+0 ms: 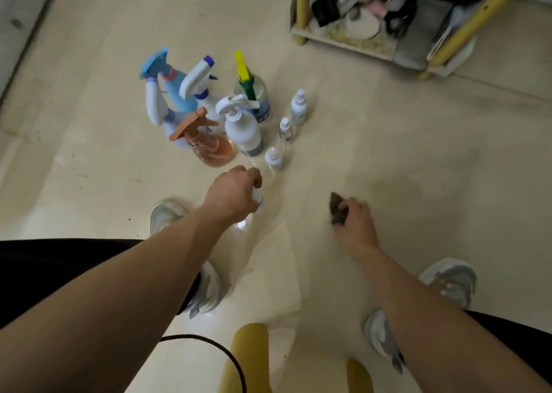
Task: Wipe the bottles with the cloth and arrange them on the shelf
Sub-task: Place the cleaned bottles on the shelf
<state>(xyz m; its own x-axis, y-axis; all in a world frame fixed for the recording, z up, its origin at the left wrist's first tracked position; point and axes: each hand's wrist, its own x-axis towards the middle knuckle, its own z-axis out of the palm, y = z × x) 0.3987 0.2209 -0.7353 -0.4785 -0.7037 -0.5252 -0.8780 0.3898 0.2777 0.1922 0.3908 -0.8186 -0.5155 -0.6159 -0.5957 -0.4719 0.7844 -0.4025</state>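
Observation:
Several spray bottles stand grouped on the pale floor: a blue one (174,89), white ones with purple trim (198,81), an orange-topped bottle of pink liquid (209,147), a white pump bottle (243,129) and a clear one with a yellow-green trigger (252,93). Three small white-capped bottles (286,129) line up to their right. My left hand (236,192) grips a small clear bottle (258,201) just in front of the group. My right hand (354,222) holds a crumpled dark brown cloth (337,208) low over the floor.
A yellow-legged shelf (304,10) packed with shoes and clutter stands at the far right. Yellow legs (249,356) rise near the bottom edge beside a black cable (221,353). My white shoes (448,279) are planted either side. A wall runs along the left.

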